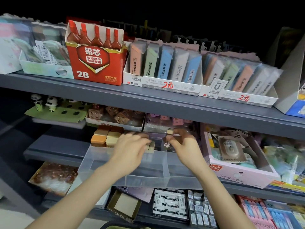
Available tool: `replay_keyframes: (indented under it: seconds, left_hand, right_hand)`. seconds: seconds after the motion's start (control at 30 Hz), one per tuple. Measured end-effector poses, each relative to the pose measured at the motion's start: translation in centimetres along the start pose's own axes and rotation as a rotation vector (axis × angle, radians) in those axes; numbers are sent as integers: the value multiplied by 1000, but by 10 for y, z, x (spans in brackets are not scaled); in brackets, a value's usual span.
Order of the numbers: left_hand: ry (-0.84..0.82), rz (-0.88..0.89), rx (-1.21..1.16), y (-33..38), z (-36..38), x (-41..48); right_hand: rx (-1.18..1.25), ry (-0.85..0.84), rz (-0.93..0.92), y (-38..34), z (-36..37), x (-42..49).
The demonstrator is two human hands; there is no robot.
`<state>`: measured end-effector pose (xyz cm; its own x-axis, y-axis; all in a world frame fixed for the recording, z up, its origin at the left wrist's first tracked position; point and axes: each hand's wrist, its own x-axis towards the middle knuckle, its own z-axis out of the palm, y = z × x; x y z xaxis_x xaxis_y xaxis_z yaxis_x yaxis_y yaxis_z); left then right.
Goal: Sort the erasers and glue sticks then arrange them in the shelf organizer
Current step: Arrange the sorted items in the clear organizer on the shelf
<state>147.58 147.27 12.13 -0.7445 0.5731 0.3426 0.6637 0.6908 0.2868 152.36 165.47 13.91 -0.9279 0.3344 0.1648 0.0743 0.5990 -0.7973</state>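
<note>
- Right hand point(181, 144) pinches a small cream block eraser point(169, 131) over a clear plastic divided organizer tray point(145, 180).
- Left hand point(130, 146), blurred, meets stacked cream erasers point(151, 145); its grip cannot be told.

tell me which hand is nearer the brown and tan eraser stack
Left. The left hand sits just right of the eraser stack; the right hand is farther right.
</note>
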Motion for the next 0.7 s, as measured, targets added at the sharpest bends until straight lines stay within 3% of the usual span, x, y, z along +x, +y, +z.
replay_keyframes:
  seconds: [0.2, 0.37, 0.7]
  left_hand:
    - [-109, 145, 157, -9, 9, -7]
    - [-164, 131, 190, -15, 6, -9]
    - [-173, 92, 184, -19, 11, -11]
  right_hand:
    - [-172, 133, -90, 1, 19, 24]
    - [-557, 23, -114, 6, 35, 36]
    - [-713, -176, -271, 10, 47, 39]
